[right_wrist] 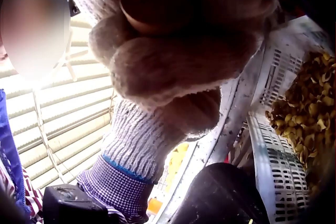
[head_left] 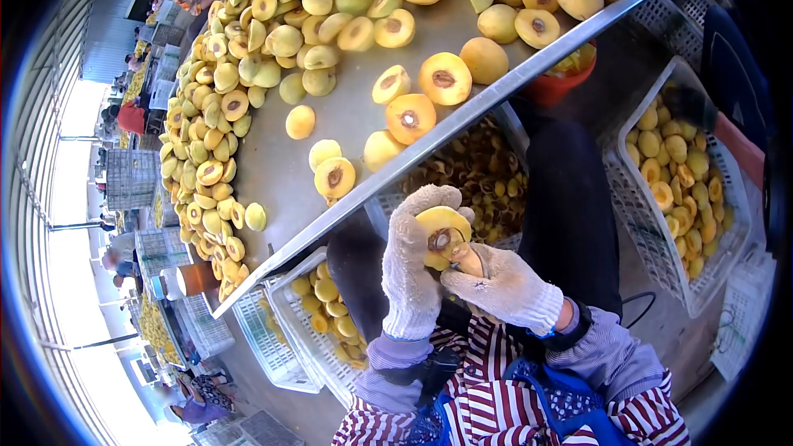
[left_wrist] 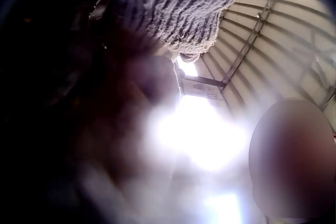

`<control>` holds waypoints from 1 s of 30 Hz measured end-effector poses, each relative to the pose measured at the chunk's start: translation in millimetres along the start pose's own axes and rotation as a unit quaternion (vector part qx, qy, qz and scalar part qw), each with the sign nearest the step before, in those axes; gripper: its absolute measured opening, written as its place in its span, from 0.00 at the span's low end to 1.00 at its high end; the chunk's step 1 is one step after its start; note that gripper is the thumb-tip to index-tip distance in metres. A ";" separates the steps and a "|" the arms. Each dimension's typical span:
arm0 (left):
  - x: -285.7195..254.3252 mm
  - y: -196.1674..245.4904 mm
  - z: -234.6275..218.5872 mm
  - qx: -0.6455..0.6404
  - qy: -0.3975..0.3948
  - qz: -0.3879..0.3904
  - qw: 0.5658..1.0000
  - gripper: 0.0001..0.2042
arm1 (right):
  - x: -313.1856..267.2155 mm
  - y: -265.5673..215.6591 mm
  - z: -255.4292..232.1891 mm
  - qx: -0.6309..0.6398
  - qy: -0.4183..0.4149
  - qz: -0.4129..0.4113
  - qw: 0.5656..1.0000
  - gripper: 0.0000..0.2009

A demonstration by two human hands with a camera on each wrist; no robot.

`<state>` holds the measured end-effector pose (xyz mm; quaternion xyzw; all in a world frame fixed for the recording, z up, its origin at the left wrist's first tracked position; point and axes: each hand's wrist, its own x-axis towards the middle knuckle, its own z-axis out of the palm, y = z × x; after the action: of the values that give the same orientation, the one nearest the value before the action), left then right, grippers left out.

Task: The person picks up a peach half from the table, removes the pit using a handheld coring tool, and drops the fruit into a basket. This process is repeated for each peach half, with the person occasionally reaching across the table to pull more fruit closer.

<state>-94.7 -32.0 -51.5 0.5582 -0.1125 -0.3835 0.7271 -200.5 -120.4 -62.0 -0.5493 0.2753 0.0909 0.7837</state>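
Note:
My left hand (head_left: 411,268), in a whitish knitted glove, holds a yellow peach half (head_left: 444,235) with its brown stone cavity facing up. Against the fruit's lower right edge is my gloved right hand (head_left: 505,287), its fingers curled round a small tool, mostly hidden. In the right wrist view, the round brown end of the tool's handle (right_wrist: 157,1) shows within the curled right hand (right_wrist: 184,61). Dark blur covers much of the left wrist view, below a knitted glove cuff (left_wrist: 168,14).
A metal-edged table (head_left: 285,161) bears many peach halves. Below its edge stands a crate of brown scraps (right_wrist: 310,124). White crates of peach pieces flank my legs, one at the right (head_left: 690,281), one at the left (head_left: 289,314). An orange-red bucket (head_left: 562,87) sits beyond the table edge.

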 end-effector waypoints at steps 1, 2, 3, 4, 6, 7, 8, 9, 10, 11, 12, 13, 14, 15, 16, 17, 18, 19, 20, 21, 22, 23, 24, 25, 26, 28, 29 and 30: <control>-1.2 -1.0 2.0 -0.003 -0.001 0.008 1.000 0.33 | -0.2 4.0 1.5 0.004 0.007 -0.022 1.000 0.17; -2.5 -2.3 5.6 0.017 0.007 0.028 0.999 0.33 | -1.2 5.2 1.9 0.009 0.000 -0.021 1.000 0.17; -3.9 -3.5 10.1 0.037 0.016 0.048 0.998 0.33 | -1.8 6.1 2.3 0.014 -0.007 -0.020 1.000 0.17; -5.2 -3.1 13.4 0.057 0.024 0.069 0.996 0.33 | -2.2 6.6 2.5 0.018 -0.014 -0.018 1.000 0.17; -5.8 2.2 13.4 0.094 0.003 0.090 0.992 0.31 | -6.4 -3.3 -1.1 0.063 -0.050 0.006 0.997 0.16; -5.0 3.5 12.4 0.120 -0.006 0.102 0.988 0.30 | -6.5 -5.3 -3.9 0.083 -0.065 0.023 0.994 0.15; -4.3 3.8 12.2 0.145 -0.015 0.113 0.983 0.29 | -6.6 -7.3 -6.7 0.103 -0.079 0.040 0.991 0.15; -3.3 4.4 13.1 0.147 -0.019 0.114 0.982 0.28 | -6.3 -6.9 -9.0 0.121 -0.092 0.063 0.986 0.14; -1.7 5.5 14.5 0.149 -0.023 0.115 0.982 0.27 | -6.1 -6.8 -10.7 0.139 -0.106 0.086 0.981 0.14; -0.5 6.4 15.0 0.151 -0.027 0.116 0.981 0.26 | -6.8 -7.7 -11.8 0.156 -0.110 0.080 0.978 0.14; 0.0 6.8 14.2 0.191 -0.038 0.141 0.971 0.25 | -8.6 -9.1 -12.9 0.172 -0.115 0.075 0.976 0.14; 1.0 6.9 12.8 0.230 -0.048 0.167 0.958 0.25 | -9.6 -9.7 -14.1 0.188 -0.119 0.069 0.973 0.14; 2.6 6.0 11.9 0.268 -0.059 0.192 0.942 0.24 | -9.3 -6.6 -17.8 0.188 -0.143 0.071 0.969 0.14; 2.8 0.7 8.8 0.281 -0.067 0.243 0.926 0.22 | -8.8 -0.8 -23.0 0.189 -0.166 0.073 0.965 0.14; 3.3 -3.1 6.2 0.306 -0.068 0.263 0.912 0.21 | -8.3 3.1 -25.8 0.190 -0.190 0.075 0.960 0.14; 3.7 -6.2 4.1 0.331 -0.070 0.283 0.897 0.21 | -8.2 4.2 -25.7 0.204 -0.188 0.076 0.958 0.13; 4.0 -6.6 3.8 0.356 -0.072 0.302 0.881 0.20 | -8.2 5.3 -25.0 0.219 -0.186 0.076 0.955 0.13; 7.8 -3.9 5.1 0.402 -0.074 0.332 0.850 0.19 | -8.3 6.1 -24.1 0.234 -0.184 0.077 0.952 0.13; 7.6 5.1 9.3 0.378 -0.070 0.235 0.893 0.19 | -8.7 2.7 -22.4 0.218 -0.168 0.090 0.957 0.12; 5.9 17.2 15.5 0.349 -0.065 0.134 0.925 0.19 | -9.4 -3.8 -20.2 0.201 -0.152 0.103 0.962 0.12; 5.7 23.0 19.2 0.316 -0.060 0.032 0.946 0.18 | -10.6 -7.0 -18.9 0.184 -0.134 0.118 0.967 0.12; 8.8 22.7 20.1 0.186 -0.023 -0.062 0.980 0.16 | -10.8 -4.7 -19.6 0.195 -0.153 0.111 0.962 0.12; 9.3 21.8 20.1 0.213 -0.029 -0.035 0.976 0.15 | -9.2 -1.3 -21.9 0.206 -0.171 0.102 0.958 0.12; 9.9 19.9 19.7 0.241 -0.036 -0.008 0.970 0.15 | -7.7 1.3 -23.9 0.217 -0.188 0.092 0.953 0.11; 9.4 17.6 18.4 0.268 -0.041 0.016 0.962 0.14 | -7.4 3.1 -24.7 0.229 -0.198 0.103 0.947 0.12; 10.4 14.5 13.5 0.347 -0.044 0.051 0.936 0.14 | -6.5 5.0 -26.2 0.251 -0.219 0.123 0.935 0.12; 10.6 14.4 11.5 0.385 -0.045 0.069 0.919 0.14 | -6.1 4.5 -24.3 0.243 -0.200 0.127 0.941 0.12; 10.7 17.5 12.8 0.329 -0.047 0.027 0.943 0.14 | -5.5 2.6 -20.6 0.234 -0.182 0.132 0.946 0.12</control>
<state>-87.4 -47.1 -34.1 0.7447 -0.2817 -0.3309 0.5066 -213.0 -137.3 -66.3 -0.2836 0.2122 0.2251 0.9077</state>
